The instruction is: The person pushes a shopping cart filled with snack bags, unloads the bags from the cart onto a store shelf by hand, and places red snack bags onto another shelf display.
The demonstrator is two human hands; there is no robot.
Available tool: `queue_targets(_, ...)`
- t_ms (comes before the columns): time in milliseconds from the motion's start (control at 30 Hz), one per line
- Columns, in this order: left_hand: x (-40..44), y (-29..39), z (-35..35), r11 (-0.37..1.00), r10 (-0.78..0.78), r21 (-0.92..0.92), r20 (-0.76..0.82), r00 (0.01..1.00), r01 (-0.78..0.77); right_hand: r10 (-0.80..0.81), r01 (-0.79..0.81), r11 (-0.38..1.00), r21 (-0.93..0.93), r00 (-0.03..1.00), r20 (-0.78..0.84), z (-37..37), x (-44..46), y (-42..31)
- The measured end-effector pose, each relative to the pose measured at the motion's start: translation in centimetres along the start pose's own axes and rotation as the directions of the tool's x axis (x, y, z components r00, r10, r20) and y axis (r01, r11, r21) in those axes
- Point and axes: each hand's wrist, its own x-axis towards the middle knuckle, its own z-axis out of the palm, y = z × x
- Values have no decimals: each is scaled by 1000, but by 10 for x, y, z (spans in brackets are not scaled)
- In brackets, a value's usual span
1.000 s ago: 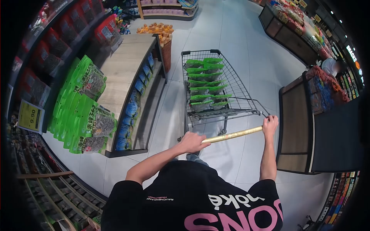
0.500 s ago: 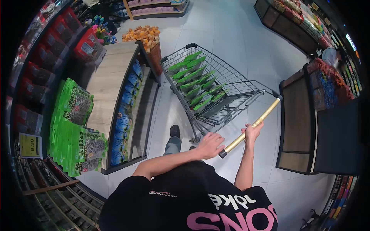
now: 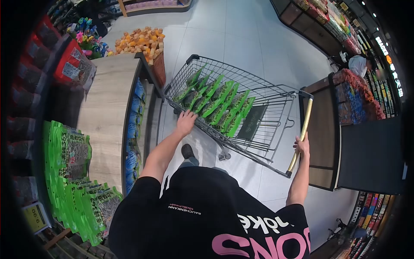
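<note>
A wire shopping cart (image 3: 276, 129) stands side-on in front of me, holding rows of green snack-like bags (image 3: 213, 101). My right hand (image 3: 302, 146) is wrapped round the cart's gold-coloured handle (image 3: 307, 114). On the near side of the basket, my left hand (image 3: 186, 122) has its fingers hooked over the top rim, close to the green bags. To the left, similar green bags (image 3: 73, 157) stand in a row on a wood-topped display (image 3: 105, 103).
Blue packs (image 3: 134, 116) line the display's lower shelf. A basket of orange-brown items (image 3: 140, 43) stands beyond its far corner. At the right are a dark wooden counter (image 3: 319, 164) and a person (image 3: 359, 65) farther back. A price sign (image 3: 35, 218) hangs at lower left.
The cart has swung round so its side faces me. My left hand has moved from beside the handle's near end to the basket's side rim. My right hand has moved right with the handle.
</note>
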Motion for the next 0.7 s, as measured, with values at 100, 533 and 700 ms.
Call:
queue_targets(100,-6,15,0,992,21,-121,-89,996,-32,107,-142,959,-246,982,-153,2,2,-7)
queue_targets(533,-4,9,2,878,-253,-426,-23,967,219,100,-282,840,-463,920,-378,10,49,-28)
queue_targets(700,-3,10,2,859,-278,-447,-2,961,248,107,-322,835,-447,891,-441,26,50,-64)
